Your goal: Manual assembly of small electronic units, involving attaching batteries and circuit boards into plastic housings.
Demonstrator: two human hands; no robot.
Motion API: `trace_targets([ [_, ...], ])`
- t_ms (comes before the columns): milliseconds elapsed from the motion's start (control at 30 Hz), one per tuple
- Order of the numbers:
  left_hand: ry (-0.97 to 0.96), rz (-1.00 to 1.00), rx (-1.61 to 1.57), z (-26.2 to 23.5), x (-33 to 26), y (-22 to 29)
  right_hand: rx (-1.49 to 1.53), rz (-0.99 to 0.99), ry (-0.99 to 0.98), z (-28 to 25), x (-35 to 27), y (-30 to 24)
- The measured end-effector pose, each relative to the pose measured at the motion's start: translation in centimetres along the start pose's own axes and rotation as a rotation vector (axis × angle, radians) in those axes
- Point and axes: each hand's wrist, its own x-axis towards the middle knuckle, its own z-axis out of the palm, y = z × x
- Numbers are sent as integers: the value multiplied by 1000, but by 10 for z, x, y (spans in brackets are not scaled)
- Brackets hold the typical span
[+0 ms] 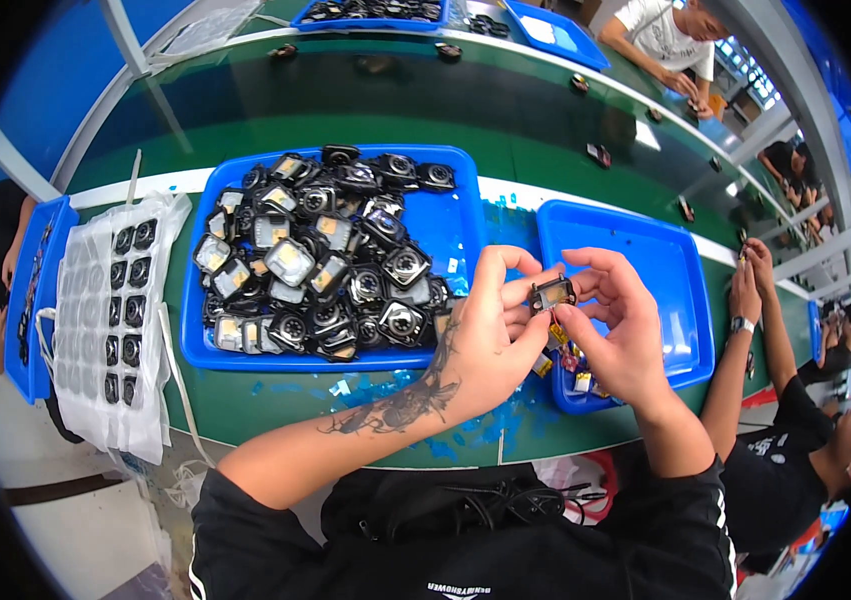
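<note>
Between my hands is a small black watch case [552,294], its open inside showing a tan, shiny panel. My left hand [493,318] grips it from the left. From the right, the thumb and fingers of my right hand [617,325] close on it. To the left a blue tray [197,340] holds a heap of similar black watch cases [325,255], some with grey-and-tan backs up, others with round dark faces. Below my right hand, small battery-like pieces [582,381], yellow and silver, lie in the corner of a second blue tray [690,270].
A white moulded tray [80,310] with several black watch parts stands at far left. Past the trays runs a green conveyor belt [345,110] with scattered small devices. Blue film scraps [395,395] litter the table. Co-workers are at the right, far right and left edges.
</note>
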Motion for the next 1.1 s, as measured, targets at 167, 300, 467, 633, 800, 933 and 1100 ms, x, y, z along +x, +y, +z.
trace_targets([
  [167,354,569,463,-4,5,-15,183,140,28,-21,102,45],
  [300,-9,1066,873,-2,-7,-16,-62,375,115,-46,190,101],
  [467,-201,1320,932,5,-18,-18,-406,398,116,-43,206,135],
  [633,-220,1354,949,4,-15,-23,-308,436,149,-56,203,135],
  [800,-257,1339,872,9,-19,-20,-339,-138,145,-6,172,68],
  [933,-213,1387,934,3,-18,-27,-503,-257,-562,62,108,-4],
  [1100,-66,1165,798,8,-18,-28,-256,-186,-330,64,96,10],
])
